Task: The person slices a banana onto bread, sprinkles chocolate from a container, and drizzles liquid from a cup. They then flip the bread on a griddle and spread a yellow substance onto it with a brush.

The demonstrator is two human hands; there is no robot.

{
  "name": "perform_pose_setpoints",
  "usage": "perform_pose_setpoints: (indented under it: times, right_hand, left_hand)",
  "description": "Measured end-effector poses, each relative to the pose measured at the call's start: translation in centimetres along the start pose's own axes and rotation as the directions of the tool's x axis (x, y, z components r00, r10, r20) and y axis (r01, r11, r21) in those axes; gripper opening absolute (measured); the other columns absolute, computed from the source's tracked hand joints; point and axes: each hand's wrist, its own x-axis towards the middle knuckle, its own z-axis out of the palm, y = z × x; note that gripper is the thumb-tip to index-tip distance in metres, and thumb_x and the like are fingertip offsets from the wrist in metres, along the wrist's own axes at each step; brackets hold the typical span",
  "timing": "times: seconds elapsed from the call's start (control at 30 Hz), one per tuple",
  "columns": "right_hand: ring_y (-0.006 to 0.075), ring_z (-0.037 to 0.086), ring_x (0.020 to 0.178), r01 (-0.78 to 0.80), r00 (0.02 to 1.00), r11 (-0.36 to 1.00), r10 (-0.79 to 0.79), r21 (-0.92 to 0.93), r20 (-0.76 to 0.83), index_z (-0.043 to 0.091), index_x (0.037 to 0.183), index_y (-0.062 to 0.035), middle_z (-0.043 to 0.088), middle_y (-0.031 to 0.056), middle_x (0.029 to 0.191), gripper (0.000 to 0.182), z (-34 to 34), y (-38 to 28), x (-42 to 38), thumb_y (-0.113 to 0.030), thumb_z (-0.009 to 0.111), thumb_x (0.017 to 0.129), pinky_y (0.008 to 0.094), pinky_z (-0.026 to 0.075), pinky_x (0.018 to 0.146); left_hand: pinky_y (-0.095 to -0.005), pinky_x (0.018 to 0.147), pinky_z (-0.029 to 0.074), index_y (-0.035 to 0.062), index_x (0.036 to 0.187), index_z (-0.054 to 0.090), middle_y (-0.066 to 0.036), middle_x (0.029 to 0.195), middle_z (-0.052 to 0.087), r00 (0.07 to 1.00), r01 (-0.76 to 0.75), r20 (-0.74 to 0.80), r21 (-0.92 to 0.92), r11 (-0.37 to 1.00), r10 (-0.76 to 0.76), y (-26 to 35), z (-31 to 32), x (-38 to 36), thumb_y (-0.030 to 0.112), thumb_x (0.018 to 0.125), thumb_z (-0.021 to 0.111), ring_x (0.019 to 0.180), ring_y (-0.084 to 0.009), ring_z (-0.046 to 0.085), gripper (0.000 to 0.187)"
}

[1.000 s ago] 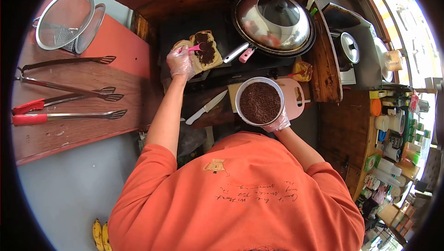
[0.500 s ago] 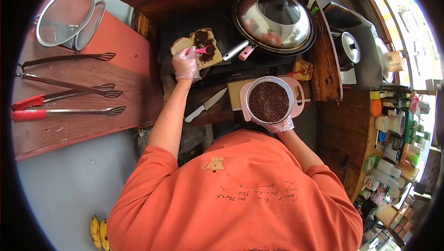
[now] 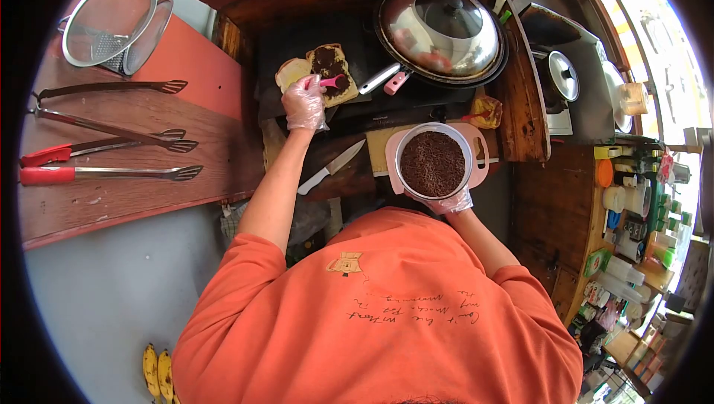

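My left hand, in a clear plastic glove, is closed round a pink measuring spoon with dark chocolate sprinkles in its bowl. The spoon hangs over a slice of bread that carries dark patches of sprinkles on a yellowish spread. Beside it lies another slice of bread, partly behind the hand. My right hand, gloved too, grips the lower rim and side of a round tub full of chocolate sprinkles. The tub is above a pink cutting board; whether it rests there is hidden.
A knife lies in front of the dark griddle. At the back right stands a pan with a domed lid. Several tongs and sieves occupy the left counter. A yellow packet lies near the wooden side wall.
My left hand has shifted slightly to the right with the spoon, over the sprinkled slice. The right hand and the tub have stayed in place.
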Motion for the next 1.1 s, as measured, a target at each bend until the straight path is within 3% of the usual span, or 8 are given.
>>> perform_pose_setpoints:
  times: [0.07, 0.17, 0.63, 0.77, 0.83, 0.93, 1.03, 1.1]
  right_hand:
    - [0.0335, 0.048, 0.136, 0.053, 0.999, 0.958, -0.050, -0.283, 0.019, 0.045, 0.148, -0.0183, 0.049, 0.0104, 0.150, 0.066, 0.1, 0.1, 0.0, -0.058, 0.029, 0.098, 0.0563, 0.041, 0.111]
    - [0.0324, 0.049, 0.136, -0.077, 0.995, 0.909, 0.097, 0.411, -0.028, 0.044, 0.148, -0.0180, 0.050, 0.0103, 0.149, 0.065, 0.2, 0.9, -0.1, -0.057, 0.029, 0.098, 0.0543, 0.041, 0.112]
    - [0.0346, 0.053, 0.131, 0.072, 0.997, 0.982, -0.077, -0.172, -0.025, 0.052, 0.142, -0.0148, 0.055, 0.0120, 0.144, 0.063, 1.1, -1.1, -0.4, -0.055, 0.034, 0.098, 0.0577, 0.042, 0.110]
    - [0.0337, 0.053, 0.131, 0.143, 0.988, 0.910, -0.151, -0.389, 0.010, 0.052, 0.142, -0.0145, 0.055, 0.0122, 0.144, 0.061, 0.9, -1.7, -0.7, -0.054, 0.034, 0.099, 0.0561, 0.043, 0.110]
    - [0.0304, 0.040, 0.142, -0.031, 0.999, 0.960, 0.021, 0.277, 0.037, 0.052, 0.144, -0.0248, 0.051, 0.0039, 0.149, 0.072, 0.7, -1.4, -0.7, -0.058, 0.071, 0.083, 0.0493, 0.023, 0.122]
    - [0.0304, 0.040, 0.142, -0.016, 1.000, 0.963, 0.012, 0.269, 0.019, 0.052, 0.144, -0.0249, 0.051, 0.0037, 0.148, 0.072, 0.8, -1.6, -0.8, -0.058, 0.071, 0.083, 0.0494, 0.023, 0.122]
    - [0.0325, 0.054, 0.130, 0.132, 0.990, 0.921, -0.140, -0.366, 0.003, 0.052, 0.142, -0.0139, 0.055, 0.0123, 0.143, 0.060, 0.6, -0.9, -0.9, -0.052, 0.032, 0.101, 0.0541, 0.044, 0.110]
    - [0.0325, 0.054, 0.130, 0.120, 0.992, 0.945, -0.127, -0.305, -0.004, 0.052, 0.142, -0.0141, 0.055, 0.0123, 0.143, 0.059, 0.8, -0.6, -0.9, -0.052, 0.032, 0.101, 0.0539, 0.044, 0.110]
  left_hand:
    - [-0.0293, 0.050, 0.051, -0.0009, 0.096, 0.076, -0.009, 0.066, 0.071, 1.000, -0.007, -0.003, 0.006, 1.000, 0.007, -0.3, 0.2, -0.2, 0.019, 0.093, 0.069, 0.053, -0.0132, 0.066, 0.021]
    - [-0.0306, 0.054, 0.052, -0.0005, 0.095, 0.076, -0.011, 0.067, 0.072, 0.998, -0.055, -0.008, 0.027, 0.998, 0.055, -1.2, 0.5, -0.3, 0.018, 0.093, 0.069, 0.055, -0.0161, 0.068, 0.020]
    - [-0.0275, 0.046, 0.048, 0.0000, 0.099, 0.076, -0.009, 0.070, 0.072, 0.979, -0.199, -0.020, 0.113, 0.974, 0.202, -0.7, -0.5, -0.8, 0.017, 0.094, 0.070, 0.051, -0.0106, 0.063, 0.019]
    - [-0.0386, 0.065, 0.054, 0.0039, 0.096, 0.077, -0.019, 0.080, 0.072, 0.977, -0.191, -0.055, 0.217, 0.957, 0.207, -1.4, -1.9, -0.2, 0.017, 0.089, 0.072, 0.070, -0.0310, 0.071, 0.016]
    - [-0.0393, 0.065, 0.053, 0.0038, 0.096, 0.077, -0.019, 0.080, 0.071, 0.976, -0.186, -0.068, 0.224, 0.957, 0.206, -2.1, -2.5, 0.1, 0.018, 0.089, 0.073, 0.072, -0.0317, 0.071, 0.016]
    - [-0.0301, 0.049, 0.048, 0.0015, 0.095, 0.076, -0.008, 0.070, 0.069, 0.944, -0.284, -0.092, 0.269, 0.921, 0.318, -2.6, -3.2, 0.5, 0.017, 0.094, 0.069, 0.052, -0.0128, 0.063, 0.017]
    - [-0.0312, 0.050, 0.049, 0.0016, 0.095, 0.076, -0.010, 0.071, 0.070, 0.934, -0.301, -0.101, 0.293, 0.907, 0.343, -2.6, -3.2, 1.3, 0.018, 0.094, 0.070, 0.053, -0.0145, 0.064, 0.017]
    - [-0.0325, 0.051, 0.050, 0.0021, 0.095, 0.076, -0.011, 0.072, 0.070, 0.933, -0.299, -0.108, 0.295, 0.908, 0.343, -2.2, -3.0, 1.9, 0.018, 0.093, 0.070, 0.054, -0.0167, 0.066, 0.017]
